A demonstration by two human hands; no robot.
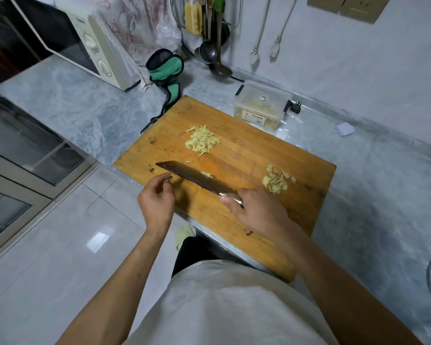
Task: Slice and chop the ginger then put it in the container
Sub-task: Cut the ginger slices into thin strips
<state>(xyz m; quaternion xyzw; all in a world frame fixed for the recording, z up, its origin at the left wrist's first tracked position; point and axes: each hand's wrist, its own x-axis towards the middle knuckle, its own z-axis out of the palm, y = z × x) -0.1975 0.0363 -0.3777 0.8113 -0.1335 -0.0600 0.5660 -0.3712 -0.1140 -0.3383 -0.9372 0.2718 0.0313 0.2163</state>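
Head view: a wooden cutting board (234,150) is seen lying at an angle on a grey marbled countertop (80,105).
Right hand: the right hand (256,210) is wrapped around the handle of a cleaver (197,178), with the thumb laid along the handle's near side.
Cleaver: the blade is held low over the near left part of the board, its tip pointed left; a few bits of ginger are stuck to the blade face.
Left hand: the left hand (157,197) is held empty beside the blade's tip end, fingers loosely curled; whether the fingertips touch the blade cannot be told.
Ginger strips: a pile of thin ginger strips (202,140) is spread on the far middle of the board.
Ginger slices: a smaller heap of ginger slices (275,180) is placed on the right part of the board, just beyond the right hand.
Container: a clear plastic container (261,108) with a label on its side is set on the countertop at the board's far right corner; yellowish pieces are visible inside it.
Surroundings: a microwave (92,43) is placed at the far left, a green and black fabric item (167,68) is propped beside it, and ladles (212,51) are hung against the wall.
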